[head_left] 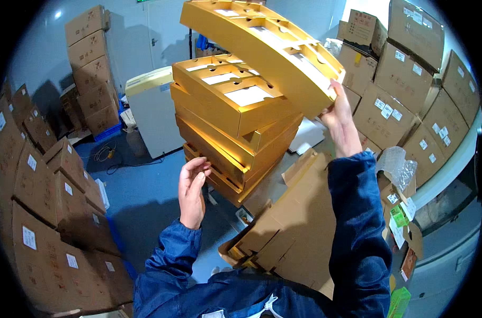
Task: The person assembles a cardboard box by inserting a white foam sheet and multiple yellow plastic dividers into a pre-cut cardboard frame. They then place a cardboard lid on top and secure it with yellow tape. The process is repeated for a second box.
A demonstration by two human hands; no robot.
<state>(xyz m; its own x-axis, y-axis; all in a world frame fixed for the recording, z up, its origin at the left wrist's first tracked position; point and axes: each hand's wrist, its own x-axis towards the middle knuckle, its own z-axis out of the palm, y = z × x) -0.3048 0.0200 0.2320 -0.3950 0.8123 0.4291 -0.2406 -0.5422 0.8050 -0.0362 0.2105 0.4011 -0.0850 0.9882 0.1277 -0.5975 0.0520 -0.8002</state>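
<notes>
Brown cartons line the wall far left of the stack of yellow trays, which serves as the landmark. Just left of the stack's lower corner the left hand hangs open, fingers loosely curled, palm turned toward the stack, holding nothing and apparently not quite touching it; its blue sleeve rises from the lower edge. Above and right of the stack, a long yellow tray is tilted, its far end high and near end dropping toward the stack's top. The right hand grips that tray's lower right edge, arm raised and wrist bent back. To do this well, I judge the tray should be levelled and squared over the stack, with the free hand steadying the pile. Flattened cardboard lies below and right of the stack, more cartons beyond
</notes>
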